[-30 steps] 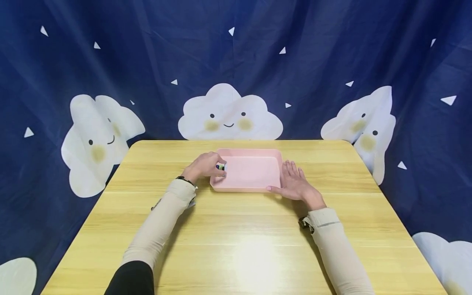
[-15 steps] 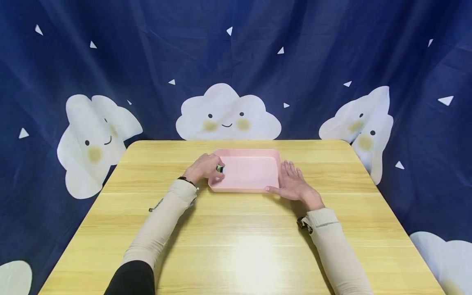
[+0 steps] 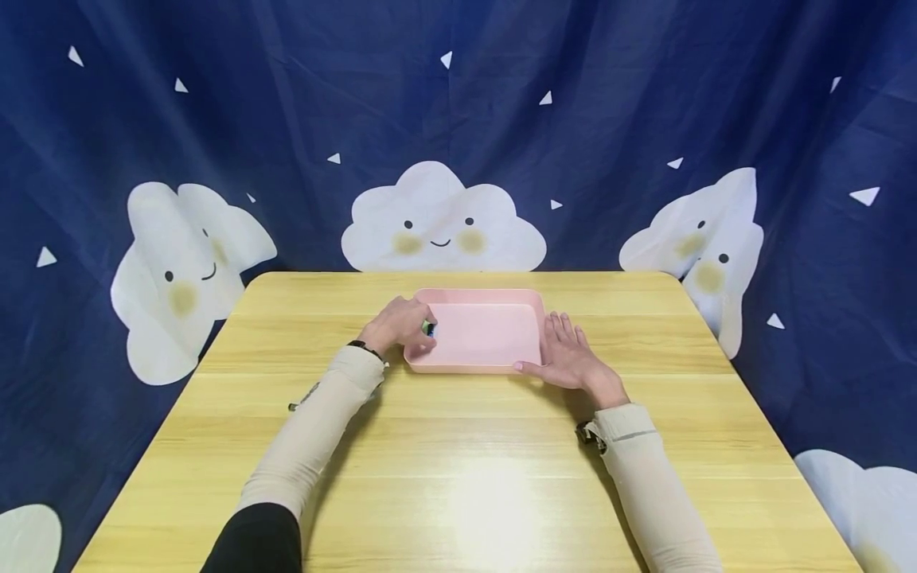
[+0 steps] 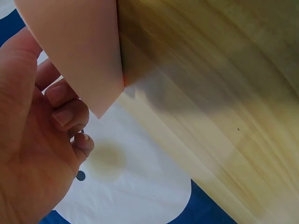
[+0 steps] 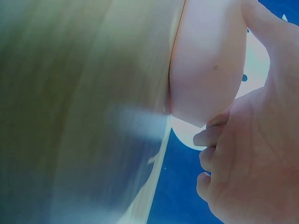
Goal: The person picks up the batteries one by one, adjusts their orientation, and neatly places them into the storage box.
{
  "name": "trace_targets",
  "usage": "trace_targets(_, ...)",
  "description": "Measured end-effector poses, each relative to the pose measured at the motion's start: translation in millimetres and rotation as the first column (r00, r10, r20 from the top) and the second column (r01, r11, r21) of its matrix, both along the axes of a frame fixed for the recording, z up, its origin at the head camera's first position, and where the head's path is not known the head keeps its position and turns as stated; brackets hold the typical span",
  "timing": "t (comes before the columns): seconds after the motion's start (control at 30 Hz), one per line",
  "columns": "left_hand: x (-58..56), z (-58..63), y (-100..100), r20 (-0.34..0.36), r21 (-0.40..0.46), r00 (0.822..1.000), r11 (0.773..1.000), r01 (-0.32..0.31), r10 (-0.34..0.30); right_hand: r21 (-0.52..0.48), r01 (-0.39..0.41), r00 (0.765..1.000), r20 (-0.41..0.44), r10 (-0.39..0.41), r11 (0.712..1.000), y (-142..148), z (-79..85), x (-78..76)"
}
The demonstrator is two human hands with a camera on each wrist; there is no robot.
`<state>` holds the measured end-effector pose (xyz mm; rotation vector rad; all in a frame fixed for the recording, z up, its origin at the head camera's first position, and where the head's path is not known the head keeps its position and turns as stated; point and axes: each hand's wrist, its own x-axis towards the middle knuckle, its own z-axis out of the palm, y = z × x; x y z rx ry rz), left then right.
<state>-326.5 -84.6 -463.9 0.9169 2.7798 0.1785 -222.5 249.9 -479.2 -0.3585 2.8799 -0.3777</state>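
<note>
A shallow pink rectangular tray (image 3: 487, 330) lies near the far side of the table. Over its left end, my left hand (image 3: 401, 322) pinches a small green, black and blue item (image 3: 430, 328) between thumb and fingers. Most of that item is hidden, and I cannot tell its kind. From the left wrist, the tray's outer wall (image 4: 84, 51) covers the pinched item. My right hand (image 3: 569, 354) rests at the tray's right end with fingers straight, its thumb along the near right corner. The right wrist view has the same hand (image 5: 247, 154) beside the tray wall (image 5: 208, 65).
The tray stands on a light wood table (image 3: 458, 430) with rounded far corners. Behind the table hangs a dark blue curtain (image 3: 308, 79) printed with white clouds. A bright light reflection shows on the table's near half.
The head view has shifted slightly. In my left fingers the small item has turned a little, so different colours show. The right hand stays in place against the tray.
</note>
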Motion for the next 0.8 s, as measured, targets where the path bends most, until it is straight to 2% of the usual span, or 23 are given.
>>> trace_targets(0.23,1.4,-0.1,-2.4,0.036,0.006,0.999,1.0,-0.021,0.02,0.018,-0.01,1.0,0.006,0.01,1.0,-0.7,-1.7,0.3)
trace_targets(0.37,0.1,3.6,-7.1,0.062,0.054,0.997,0.998,-0.045,0.042,0.012,-0.008,1.0,0.006,0.008,1.0,-1.1,-1.0,-0.2)
trace_targets(0.47,-0.8,7.8,-12.4,0.048,0.093,0.999,0.995,-0.031,0.026,0.016,-0.006,1.0,0.015,0.005,1.0,-0.9,-0.7,-0.6)
trace_targets(0.57,-0.1,15.4,-20.5,0.018,0.161,1.0,0.987,-0.02,0.017,0.016,-0.01,1.0,0.015,0.01,1.0,-1.3,-0.6,-1.4)
trace_targets(0.7,3.5,31.8,-36.2,0.007,0.26,1.0,0.965,-0.024,0.023,0.005,-0.01,1.0,0.019,0.01,1.0,-1.2,-0.1,-2.9)
trace_targets(0.8,7.9,41.7,-50.4,0.002,0.294,1.0,0.956,-0.028,0.029,0.001,-0.007,1.0,0.031,0.006,1.0,0.3,0.6,-2.8)
